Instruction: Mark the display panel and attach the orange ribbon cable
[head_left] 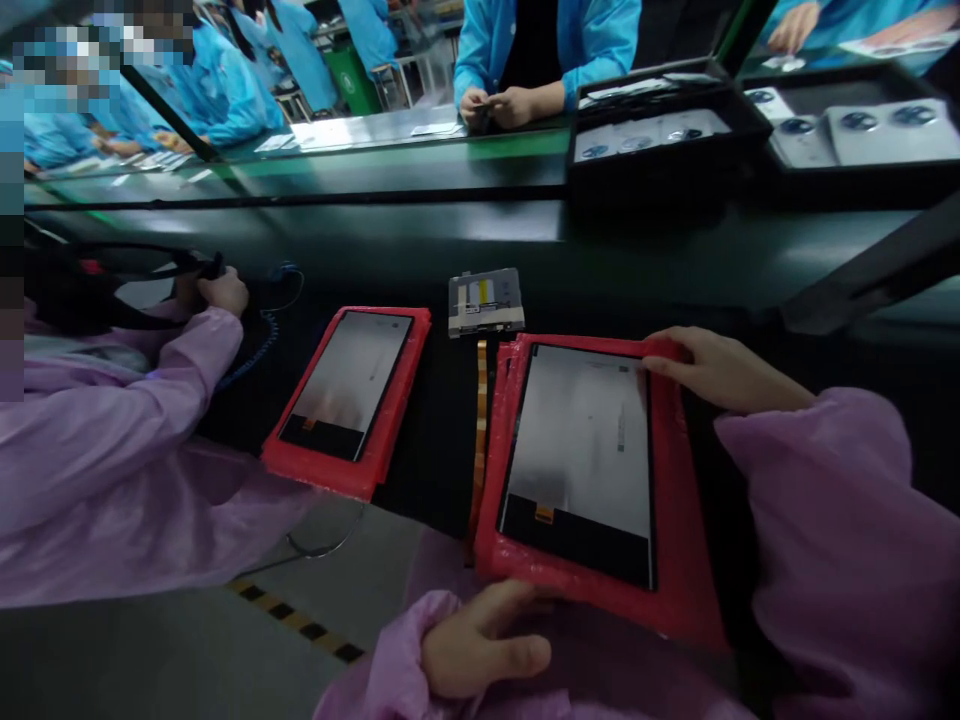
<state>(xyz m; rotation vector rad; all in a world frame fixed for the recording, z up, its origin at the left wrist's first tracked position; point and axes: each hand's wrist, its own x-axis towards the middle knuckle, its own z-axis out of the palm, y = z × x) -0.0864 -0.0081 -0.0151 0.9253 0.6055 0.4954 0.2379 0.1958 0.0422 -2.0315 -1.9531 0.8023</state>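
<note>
The red tray (pixel 679 560) carrying a grey display panel (pixel 581 455) lies on the dark bench at near right, its long axis running near to far, the panel's black band toward the near end. The right hand (pixel 720 370) rests fingers on the far right corner; the left hand (pixel 480 640) pinches the near edge, thumb beneath. A second red tray (pixel 349 400) lies to the left, a small circuit board (pixel 486 300) just beyond.

A: Left hand (pixel 480 640)?
B: Low in frame, loosely curled, thumb out to the right, pink sleeve at wrist.
A: Right hand (pixel 716 370)?
B: Reaching in from right, fingers extended leftward, palm down, forearm sleeved.
</note>
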